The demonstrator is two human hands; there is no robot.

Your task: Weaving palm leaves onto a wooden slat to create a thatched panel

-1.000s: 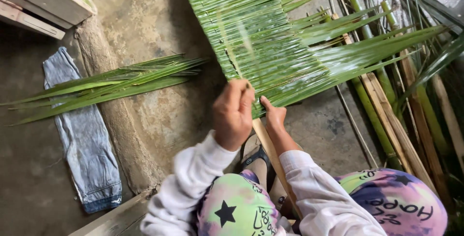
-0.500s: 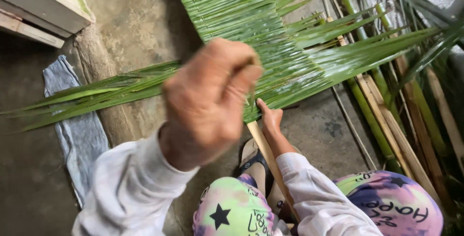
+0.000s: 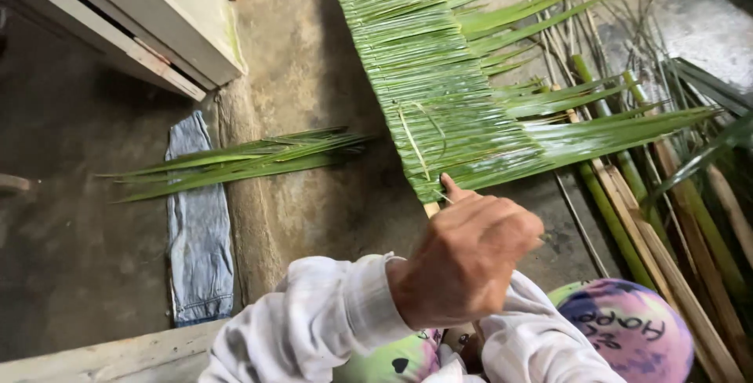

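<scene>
At the far left of the frame a strip of blue denim cloth point(image 3: 200, 234) lies flat on the concrete floor point(image 3: 78, 257), and just right of it, in the left centre, a loose bundle of palm leaflets point(image 3: 243, 159) fans out, well apart from the work and waiting to be taken up. Along the bottom edge runs a pale wooden plank point(image 3: 102, 355). In the lower middle of the frame the left hand point(image 3: 467, 261) is raised, its white sleeve point(image 3: 314, 320) trailing down to the left; the fingers are curled in and pinched together, it seems on a thin pale strip or thread that runs up to the lower edge of the woven palm-leaf panel point(image 3: 427, 77), which stretches from the top centre down toward the middle. The right hand is hidden behind the left, so I cannot tell whether it is closed or open. To do this stitch well, I judge the pull should be steady and in line with the wooden spine point(image 3: 431, 209) that shows just under the panel's lower edge, so that the folded leaflets draw snug against their neighbours without tearing or bunching. At the right of the frame, green palm stalks and split sticks point(image 3: 627, 218) lie side by side on the floor, beside the purple patterned trouser knee point(image 3: 627, 328) at lower right.
</scene>
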